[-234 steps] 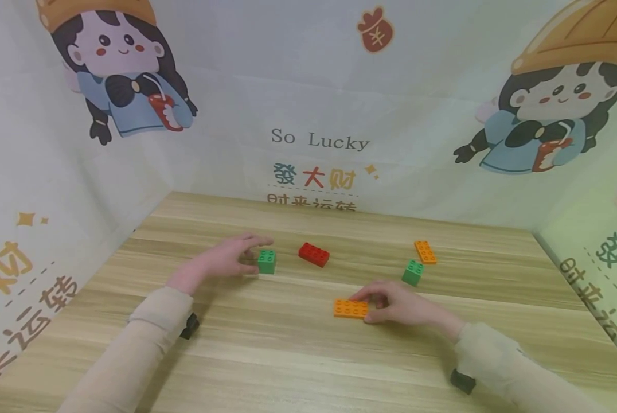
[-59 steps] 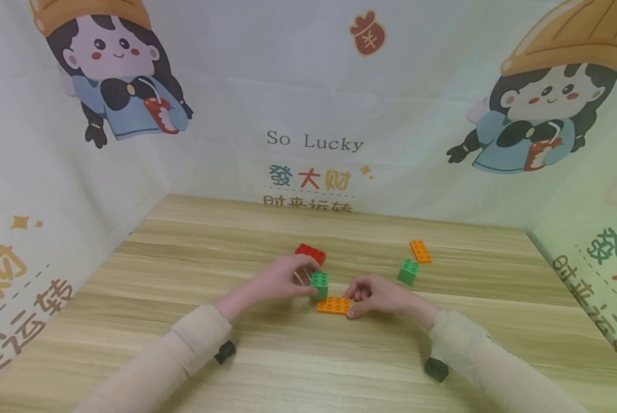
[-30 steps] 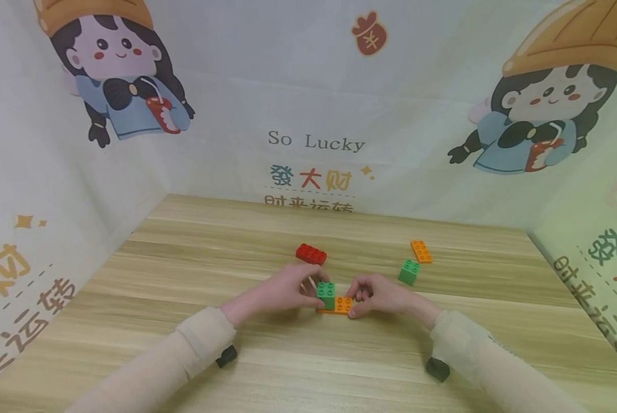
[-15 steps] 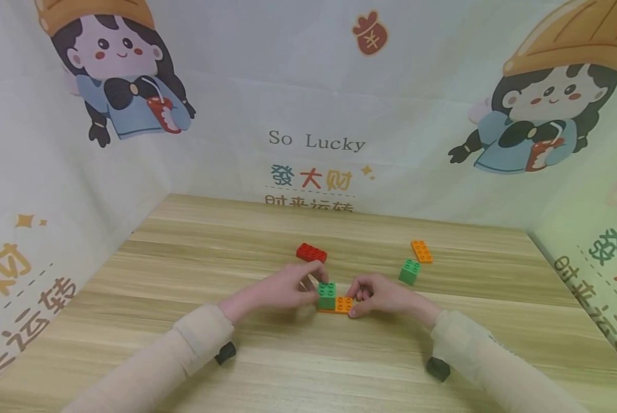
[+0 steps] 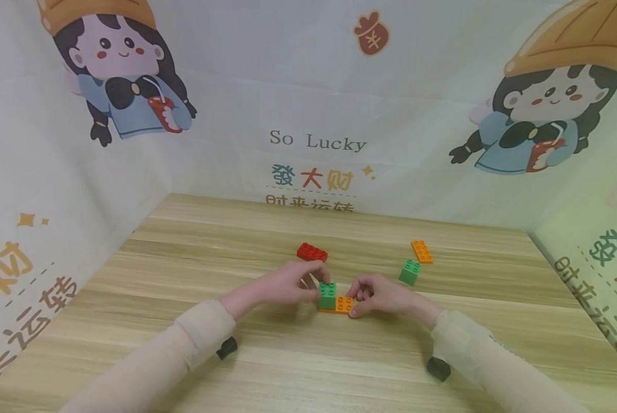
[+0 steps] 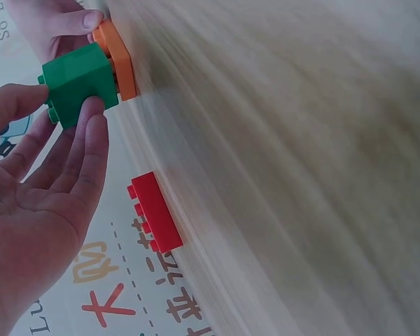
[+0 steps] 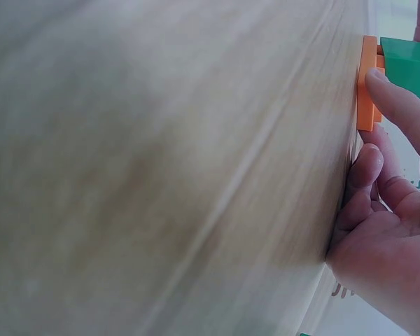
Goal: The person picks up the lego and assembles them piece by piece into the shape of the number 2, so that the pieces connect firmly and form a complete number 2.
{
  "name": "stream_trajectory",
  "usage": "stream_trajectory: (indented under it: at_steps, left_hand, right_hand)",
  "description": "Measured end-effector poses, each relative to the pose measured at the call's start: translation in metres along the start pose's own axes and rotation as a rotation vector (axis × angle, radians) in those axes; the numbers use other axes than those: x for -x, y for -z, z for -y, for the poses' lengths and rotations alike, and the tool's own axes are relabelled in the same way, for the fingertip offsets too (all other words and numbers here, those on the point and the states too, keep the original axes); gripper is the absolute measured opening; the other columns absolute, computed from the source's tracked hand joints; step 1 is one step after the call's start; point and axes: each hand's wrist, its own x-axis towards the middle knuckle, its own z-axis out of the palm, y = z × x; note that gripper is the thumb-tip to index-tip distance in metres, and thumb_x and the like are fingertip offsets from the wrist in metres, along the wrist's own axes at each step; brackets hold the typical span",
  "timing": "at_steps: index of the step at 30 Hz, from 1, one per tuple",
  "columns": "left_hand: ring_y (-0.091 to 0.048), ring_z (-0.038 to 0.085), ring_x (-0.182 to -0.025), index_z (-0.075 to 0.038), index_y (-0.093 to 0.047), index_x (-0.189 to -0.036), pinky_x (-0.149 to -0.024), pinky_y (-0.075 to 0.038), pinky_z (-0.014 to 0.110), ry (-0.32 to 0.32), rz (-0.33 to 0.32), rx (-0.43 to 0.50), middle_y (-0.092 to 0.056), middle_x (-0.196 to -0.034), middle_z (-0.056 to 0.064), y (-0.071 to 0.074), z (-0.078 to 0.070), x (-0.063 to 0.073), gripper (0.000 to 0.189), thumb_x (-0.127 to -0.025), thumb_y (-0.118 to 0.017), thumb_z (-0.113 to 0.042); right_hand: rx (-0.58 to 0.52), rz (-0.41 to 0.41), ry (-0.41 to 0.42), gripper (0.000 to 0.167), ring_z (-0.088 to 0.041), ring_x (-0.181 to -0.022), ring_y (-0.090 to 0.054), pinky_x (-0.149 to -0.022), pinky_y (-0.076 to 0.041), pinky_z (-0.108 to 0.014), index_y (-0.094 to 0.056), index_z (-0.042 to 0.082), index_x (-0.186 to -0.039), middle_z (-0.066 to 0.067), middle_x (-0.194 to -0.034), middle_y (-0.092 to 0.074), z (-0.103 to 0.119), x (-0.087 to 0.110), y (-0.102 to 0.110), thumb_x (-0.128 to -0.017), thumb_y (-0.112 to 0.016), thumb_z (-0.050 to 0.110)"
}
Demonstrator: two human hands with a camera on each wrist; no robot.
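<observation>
My left hand (image 5: 290,284) pinches a square green brick (image 5: 327,295) at the left end of an orange plate (image 5: 343,304). In the left wrist view, orange studs show in a thin gap between the green brick (image 6: 77,80) and the plate (image 6: 122,66). My right hand (image 5: 383,295) pinches the plate's right end; in the right wrist view its thumb lies on the orange plate (image 7: 366,98), which is low at the tabletop. The four studs on the plate's right half are uncovered.
A red brick (image 5: 312,252) lies behind my left hand on the wooden table (image 5: 288,367). Behind my right hand stand a second green brick (image 5: 410,272) and, farther back, another orange plate (image 5: 422,251). A printed cloth (image 5: 226,103) hangs at the table's back and sides.
My left hand took the green brick from the left, brought it right and lowered it over the orange plate's left end. My right hand and the plate shifted slightly left. The last half second shows little movement.
</observation>
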Motion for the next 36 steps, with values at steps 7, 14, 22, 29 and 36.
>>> stream_trajectory:
  at_steps: [7,14,22,29,36]
  left_hand:
    - [-0.068,0.014,-0.097,-0.011,-0.061,-0.112,-0.089,-0.057,0.026,0.003,0.003,-0.002,-0.069,-0.114,0.005,0.0019,-0.0007,-0.0011,0.022,-0.09,-0.065,-0.007]
    - [-0.068,0.014,-0.096,-0.011,-0.062,-0.111,-0.089,-0.057,0.027,0.003,0.009,0.006,-0.069,-0.112,0.005,0.003,-0.0019,-0.0012,0.021,-0.091,-0.067,-0.007]
    - [-0.068,0.012,-0.094,-0.011,-0.063,-0.11,-0.088,-0.057,0.026,0.003,0.007,-0.005,-0.069,-0.109,0.004,0.003,-0.0011,-0.0018,0.021,-0.09,-0.068,-0.006]
    - [-0.068,0.012,-0.094,-0.009,-0.064,-0.11,-0.087,-0.057,0.025,0.001,0.017,-0.008,-0.07,-0.109,0.004,0.0046,-0.0032,-0.0034,0.021,-0.09,-0.068,-0.006]
    - [-0.069,0.011,-0.093,-0.008,-0.065,-0.108,-0.087,-0.057,0.026,-0.002,0.018,-0.011,-0.07,-0.107,0.005,0.0062,-0.0061,-0.0018,0.02,-0.089,-0.07,-0.006]
  right_hand:
    - [0.007,0.002,0.018,0.029,-0.015,-0.081,-0.045,-0.068,-0.037,-0.02,-0.065,0.005,-0.104,0.001,-0.084,-0.05,0.0006,0.0001,0.0004,-0.083,-0.079,0.019]
    - [0.013,0.002,0.025,0.028,-0.015,-0.081,-0.045,-0.068,-0.037,-0.02,-0.065,0.005,-0.103,0.001,-0.084,-0.05,0.0015,0.0007,-0.0003,-0.083,-0.079,0.019]
    - [0.014,0.0,0.033,0.028,-0.016,-0.081,-0.045,-0.068,-0.037,-0.02,-0.065,0.004,-0.103,0.0,-0.084,-0.05,0.0032,0.0019,-0.0005,-0.083,-0.078,0.018]
    - [0.015,0.002,0.029,0.028,-0.016,-0.081,-0.045,-0.069,-0.037,-0.021,-0.065,0.005,-0.104,0.0,-0.085,-0.05,0.0018,0.0014,-0.0005,-0.084,-0.078,0.019]
    - [0.019,0.001,0.006,0.026,-0.015,-0.082,-0.046,-0.07,-0.037,-0.021,-0.066,0.009,-0.102,0.002,-0.084,-0.05,-0.0002,-0.0002,-0.0007,-0.083,-0.079,0.021]
